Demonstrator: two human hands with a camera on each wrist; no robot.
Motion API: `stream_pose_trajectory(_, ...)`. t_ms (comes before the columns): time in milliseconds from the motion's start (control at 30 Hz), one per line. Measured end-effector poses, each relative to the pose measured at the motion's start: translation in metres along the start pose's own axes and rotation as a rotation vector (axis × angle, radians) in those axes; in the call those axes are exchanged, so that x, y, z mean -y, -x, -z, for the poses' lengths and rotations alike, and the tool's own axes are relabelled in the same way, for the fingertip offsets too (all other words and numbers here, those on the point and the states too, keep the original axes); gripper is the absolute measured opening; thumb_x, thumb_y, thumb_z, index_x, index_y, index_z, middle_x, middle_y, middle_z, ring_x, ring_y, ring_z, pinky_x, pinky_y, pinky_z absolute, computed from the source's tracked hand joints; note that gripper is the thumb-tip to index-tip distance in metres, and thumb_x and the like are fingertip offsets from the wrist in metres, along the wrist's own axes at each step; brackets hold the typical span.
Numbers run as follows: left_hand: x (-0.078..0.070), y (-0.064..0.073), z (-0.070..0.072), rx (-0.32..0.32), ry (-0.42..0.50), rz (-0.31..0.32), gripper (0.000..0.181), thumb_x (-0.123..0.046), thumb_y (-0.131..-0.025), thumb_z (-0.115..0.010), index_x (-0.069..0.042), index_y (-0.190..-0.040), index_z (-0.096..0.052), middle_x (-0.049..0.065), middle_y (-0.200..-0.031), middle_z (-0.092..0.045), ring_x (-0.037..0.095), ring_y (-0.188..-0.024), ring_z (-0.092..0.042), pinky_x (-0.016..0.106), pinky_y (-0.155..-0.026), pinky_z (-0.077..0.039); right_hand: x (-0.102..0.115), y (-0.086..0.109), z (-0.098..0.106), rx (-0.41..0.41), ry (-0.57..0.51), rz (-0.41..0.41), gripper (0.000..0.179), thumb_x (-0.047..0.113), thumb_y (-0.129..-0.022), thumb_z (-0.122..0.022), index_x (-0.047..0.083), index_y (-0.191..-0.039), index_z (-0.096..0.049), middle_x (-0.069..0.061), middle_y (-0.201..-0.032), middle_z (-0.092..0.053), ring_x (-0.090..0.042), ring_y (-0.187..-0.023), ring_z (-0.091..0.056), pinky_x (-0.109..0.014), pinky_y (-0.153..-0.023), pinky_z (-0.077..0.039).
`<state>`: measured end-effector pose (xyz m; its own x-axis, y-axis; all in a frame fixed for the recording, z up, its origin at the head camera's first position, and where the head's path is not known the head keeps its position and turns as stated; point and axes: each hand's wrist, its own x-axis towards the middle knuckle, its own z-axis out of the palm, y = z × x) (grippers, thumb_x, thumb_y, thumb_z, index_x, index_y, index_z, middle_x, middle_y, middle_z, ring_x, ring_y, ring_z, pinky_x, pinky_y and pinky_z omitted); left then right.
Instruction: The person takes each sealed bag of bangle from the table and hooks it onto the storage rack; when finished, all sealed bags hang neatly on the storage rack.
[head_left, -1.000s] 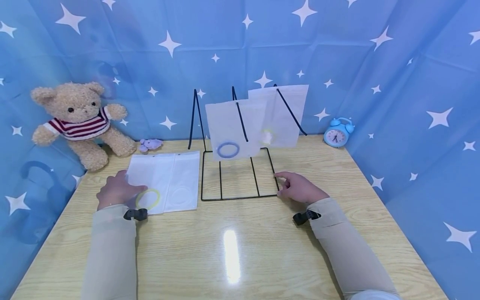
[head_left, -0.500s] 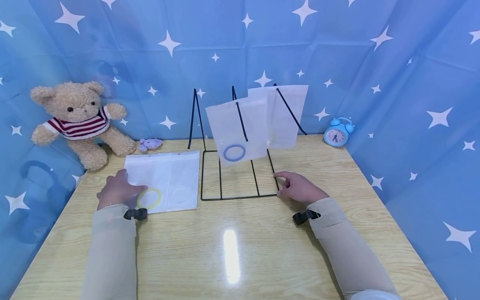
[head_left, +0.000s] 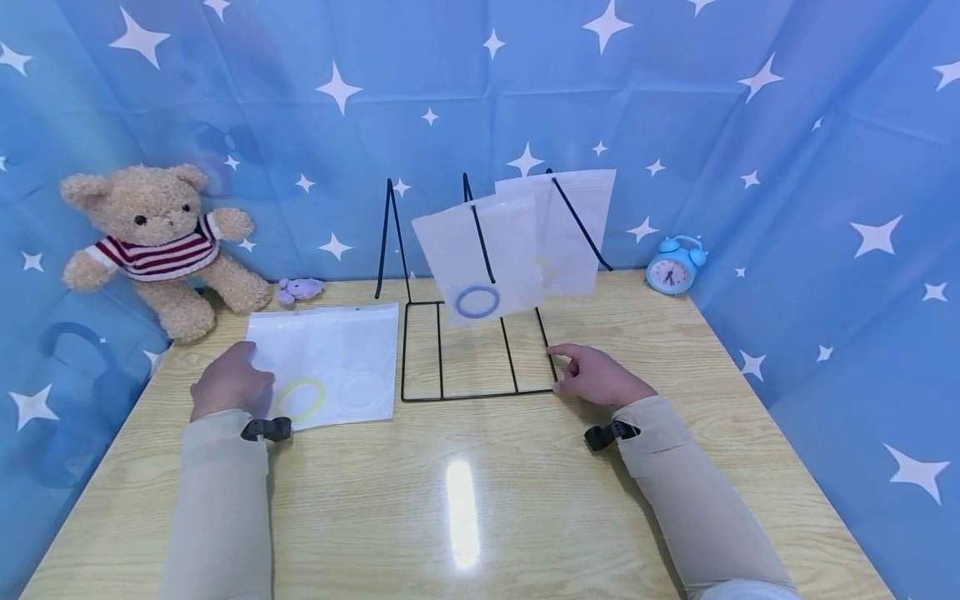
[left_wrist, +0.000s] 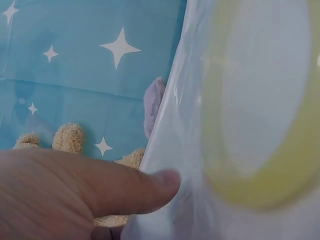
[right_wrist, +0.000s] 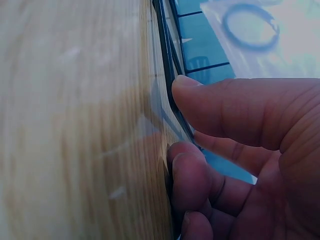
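Frosted plastic bags (head_left: 322,350) lie overlapping on the table, showing a yellow ring (head_left: 302,400) and a pale ring (head_left: 362,390). At their left edge, my left hand (head_left: 231,382) pinches a bag; in the left wrist view the thumb (left_wrist: 162,185) lies over the edge while the other fingers are mostly hidden. My right hand (head_left: 600,375) grips the black wire rack (head_left: 480,396) at the right side of its base, thumb on the wire in the right wrist view. From the rack's arms hang a bag with a blue ring (head_left: 477,302) and, behind it, another bag (head_left: 577,225).
A teddy bear (head_left: 161,242) sits at the back left, with a small purple plush (head_left: 300,289) near the bags. A blue alarm clock (head_left: 672,271) stands at the back right. Starry blue cloth (head_left: 420,75) encloses the wooden table (head_left: 525,500).
The hanging bag with the blue ring has swung right. My left thumb has drawn back leftward, and the yellow ring's bag has shifted slightly. My right hand has stayed in place.
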<state>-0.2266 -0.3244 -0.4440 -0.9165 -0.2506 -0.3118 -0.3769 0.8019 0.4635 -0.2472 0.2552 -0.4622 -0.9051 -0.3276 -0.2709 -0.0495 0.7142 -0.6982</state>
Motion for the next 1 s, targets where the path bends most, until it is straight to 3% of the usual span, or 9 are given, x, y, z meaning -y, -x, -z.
stream_pose_trajectory(100,-0.001,-0.001,0.005,0.038,0.075,-0.02,0.072,-0.01,-0.101,-0.05,0.003,-0.166,-0.02,0.034,-0.168,-0.02,0.06,-0.152,-0.021,0.076,-0.118,-0.025,0.002,0.0,0.0,-0.001,-0.003,-0.003,0.07,0.018,-0.096,-0.077,0.015,-0.159,-0.048,-0.004,-0.078,-0.056,-0.022,-0.066,-0.05,-0.035,-0.061,-0.044)
stream_pose_trajectory(200,-0.003,-0.002,0.008,0.033,0.113,-0.041,0.067,-0.005,-0.101,-0.044,0.003,-0.164,-0.025,0.034,-0.168,-0.02,0.059,-0.152,-0.022,0.074,-0.117,-0.029,0.002,0.001,0.0,0.001,-0.009,-0.004,0.07,0.017,-0.096,-0.077,0.015,-0.16,-0.047,-0.004,-0.077,-0.055,-0.022,-0.065,-0.049,-0.035,-0.06,-0.043)
stream_pose_trajectory(367,-0.006,0.0,0.01,0.001,0.159,-0.061,0.056,-0.007,-0.102,-0.043,0.004,-0.157,-0.04,0.036,-0.165,-0.027,0.053,-0.139,-0.038,0.069,-0.106,-0.042,0.001,0.0,0.0,0.002,-0.005,-0.003,0.071,0.018,-0.096,-0.077,0.016,-0.16,-0.047,-0.004,-0.077,-0.055,-0.022,-0.065,-0.049,-0.035,-0.061,-0.043)
stream_pose_trajectory(467,-0.006,0.0,0.01,0.008,0.154,-0.092,0.05,-0.008,-0.103,-0.042,0.005,-0.15,-0.048,0.037,-0.161,-0.033,0.049,-0.129,-0.042,0.065,-0.099,-0.044,0.0,0.0,0.0,0.0,0.002,-0.004,0.07,0.019,-0.096,-0.077,0.016,-0.159,-0.047,-0.004,-0.079,-0.057,-0.022,-0.067,-0.05,-0.036,-0.062,-0.044)
stream_pose_trajectory(633,-0.006,0.0,0.008,0.004,0.138,-0.147,0.047,-0.007,-0.102,-0.042,0.004,-0.146,-0.053,0.037,-0.159,-0.036,0.048,-0.127,-0.043,0.063,-0.1,-0.042,0.0,0.001,-0.001,-0.005,0.012,-0.006,0.069,0.02,-0.096,-0.077,0.015,-0.159,-0.048,-0.005,-0.082,-0.059,-0.022,-0.069,-0.052,-0.036,-0.063,-0.045)
stream_pose_trajectory(800,-0.009,0.001,0.008,-0.071,0.188,-0.188,0.052,-0.004,-0.099,-0.038,-0.001,-0.148,-0.056,0.032,-0.159,-0.04,0.045,-0.109,-0.049,0.05,-0.077,-0.046,-0.001,0.001,-0.001,-0.009,0.024,-0.006,0.068,0.02,-0.096,-0.077,0.016,-0.159,-0.049,-0.004,-0.081,-0.058,-0.022,-0.069,-0.052,-0.036,-0.063,-0.044)
stream_pose_trajectory(900,-0.012,0.003,0.009,-0.101,0.254,-0.229,0.053,-0.004,-0.099,-0.035,-0.004,-0.148,-0.058,0.028,-0.165,-0.036,0.049,-0.123,-0.051,0.058,-0.09,-0.049,-0.001,0.001,-0.001,-0.012,0.026,-0.008,0.068,0.02,-0.096,-0.077,0.016,-0.158,-0.049,-0.005,-0.08,-0.058,-0.023,-0.069,-0.052,-0.036,-0.063,-0.044)
stream_pose_trajectory(1000,-0.015,0.006,0.011,-0.122,0.32,-0.255,0.054,-0.005,-0.101,-0.034,-0.008,-0.149,-0.059,0.023,-0.17,-0.031,0.046,-0.14,-0.04,0.063,-0.104,-0.04,-0.001,0.0,-0.001,-0.014,0.026,-0.008,0.068,0.02,-0.096,-0.077,0.016,-0.158,-0.049,-0.005,-0.08,-0.057,-0.023,-0.069,-0.052,-0.036,-0.063,-0.044)
